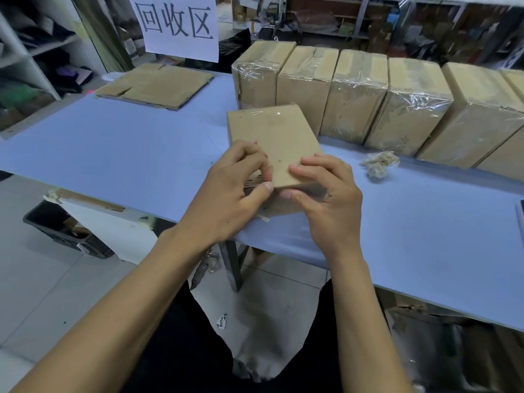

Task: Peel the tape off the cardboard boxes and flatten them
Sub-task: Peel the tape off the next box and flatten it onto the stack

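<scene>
Centrally, a small cardboard box (273,143) rests on the blue counter (113,154) near its front edge. The left hand (226,197) curls its fingers (255,157) onto the box top, thumb at the near edge; the right hand (326,199) grips the near right corner. Taped boxes (354,95) stand in a row behind; flattened cardboard (156,85) lies far left.

Bare forearms, no sleeves showing; black trousers (181,350) on the legs.

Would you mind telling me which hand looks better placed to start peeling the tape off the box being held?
Probably the left hand: its fingers curl at the box edge, as if picking.
</scene>
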Demonstrator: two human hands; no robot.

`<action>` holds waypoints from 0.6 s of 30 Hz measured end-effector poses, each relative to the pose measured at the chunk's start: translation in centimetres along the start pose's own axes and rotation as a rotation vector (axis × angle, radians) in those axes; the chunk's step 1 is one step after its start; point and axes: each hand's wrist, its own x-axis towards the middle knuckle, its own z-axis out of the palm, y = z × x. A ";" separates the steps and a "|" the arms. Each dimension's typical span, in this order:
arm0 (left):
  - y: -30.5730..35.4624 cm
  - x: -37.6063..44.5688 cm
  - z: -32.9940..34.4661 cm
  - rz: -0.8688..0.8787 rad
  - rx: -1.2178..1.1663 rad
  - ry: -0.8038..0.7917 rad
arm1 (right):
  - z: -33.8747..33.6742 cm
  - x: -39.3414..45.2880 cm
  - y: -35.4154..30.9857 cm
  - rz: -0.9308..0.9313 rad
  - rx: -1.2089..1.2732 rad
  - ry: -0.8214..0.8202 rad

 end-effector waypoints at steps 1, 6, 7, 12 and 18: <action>0.0 0.0 -0.1 -0.005 0.007 -0.016 | 0.0 0.0 0.0 0.001 0.004 0.000; 0.1 0.7 -0.9 -0.004 0.020 -0.123 | -0.2 0.1 0.1 -0.002 0.000 -0.010; 0.1 0.8 -1.0 0.005 0.032 -0.139 | -0.2 0.2 0.1 -0.003 -0.002 -0.010; 0.2 1.4 -1.9 0.019 0.083 -0.242 | 0.0 0.1 0.0 -0.009 -0.009 -0.003; -0.1 1.6 -2.8 0.134 0.172 -0.331 | 0.1 0.1 -0.5 -0.012 -0.009 0.002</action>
